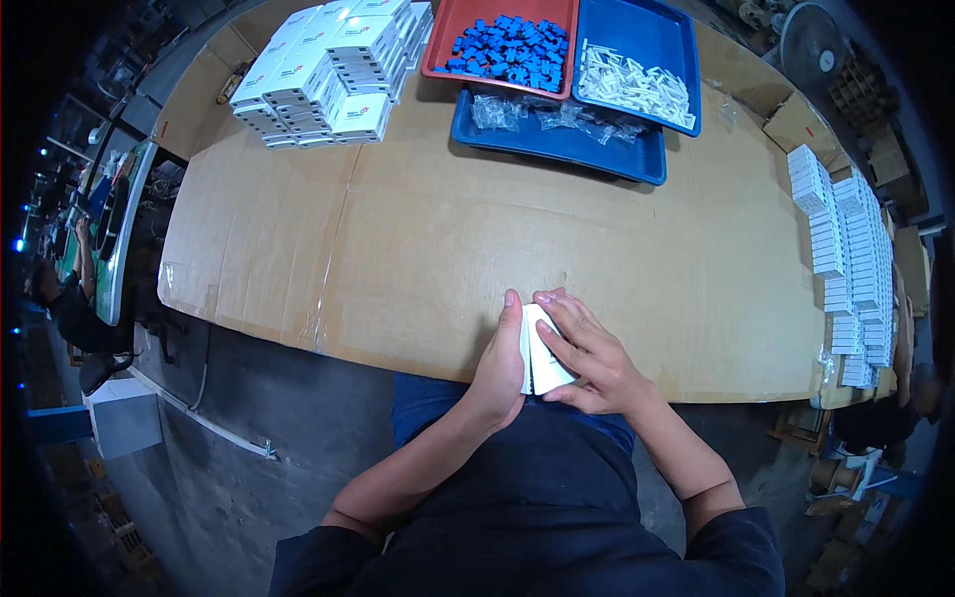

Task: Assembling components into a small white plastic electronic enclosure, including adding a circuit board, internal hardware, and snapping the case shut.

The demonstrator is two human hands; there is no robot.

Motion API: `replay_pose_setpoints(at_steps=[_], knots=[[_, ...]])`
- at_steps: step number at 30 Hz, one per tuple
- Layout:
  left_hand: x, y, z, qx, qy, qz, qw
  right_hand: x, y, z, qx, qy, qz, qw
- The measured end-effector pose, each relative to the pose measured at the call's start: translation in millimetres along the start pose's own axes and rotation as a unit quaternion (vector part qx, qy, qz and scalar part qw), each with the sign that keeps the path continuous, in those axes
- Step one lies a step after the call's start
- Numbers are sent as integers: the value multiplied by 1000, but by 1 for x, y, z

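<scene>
white card, thin and folded, makes up the small box (pixel 540 358) that both hands hold at the near edge of the cardboard-covered table (pixel 418 249), about midway along that edge. the left hand (pixel 500 370) is closed on the box's left side, thumb lying up along its edge, while the right hand (pixel 589 356) lies flat over the top and right face with fingers spread and pressing down. the box stands on the table surface, tilted a little toward the person.

it looks light and hollow, stiff along its folds but easy to dent in the middle of a face, so the better hold is at the edges and corners, with pressure from opposite sides rather than a squeeze on the wide panel. its smooth printed surface may be somewhat slippery against dry fingers.

at the far left corner sits a stack of similar white boxes (pixel 328 70). along the far edge are a red tray of blue parts (pixel 509 48), a blue tray of white parts (pixel 637 80), and another blue tray with small clear bags (pixel 557 134). rows of white boxes (pixel 846 259) line the right edge.
</scene>
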State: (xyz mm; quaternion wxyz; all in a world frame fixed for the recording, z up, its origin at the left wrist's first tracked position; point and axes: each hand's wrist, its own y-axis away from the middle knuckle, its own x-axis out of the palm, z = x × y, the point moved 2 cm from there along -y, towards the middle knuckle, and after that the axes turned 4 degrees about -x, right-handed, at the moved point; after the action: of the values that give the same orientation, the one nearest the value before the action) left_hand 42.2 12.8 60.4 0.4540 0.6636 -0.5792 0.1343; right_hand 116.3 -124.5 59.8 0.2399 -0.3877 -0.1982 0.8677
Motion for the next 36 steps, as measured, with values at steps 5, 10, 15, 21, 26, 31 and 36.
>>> replay_pose_setpoints(at_steps=[5,10,15,21,26,31,36], knots=[[-2,-5,-3,8,2,4,1000,0,-5,-5,-11,18,0,1000],[-7,-13,-4,-30,13,-6,999,-3,-8,-11,24,-15,-39,999],[-12,-20,0,-26,42,-37,998,-5,-6,-17,64,-76,-55,994],[-16,-20,-2,-89,104,16,990,-30,-10,-27,238,-317,-196,897],[-24,-22,4,-88,184,39,978,-25,-17,-37,300,-451,-178,822],[-23,-16,7,-116,199,57,971,-23,-14,-39,303,-402,-126,855],[-31,-18,14,-116,219,94,964,-21,-12,-35,335,-365,-91,864]])
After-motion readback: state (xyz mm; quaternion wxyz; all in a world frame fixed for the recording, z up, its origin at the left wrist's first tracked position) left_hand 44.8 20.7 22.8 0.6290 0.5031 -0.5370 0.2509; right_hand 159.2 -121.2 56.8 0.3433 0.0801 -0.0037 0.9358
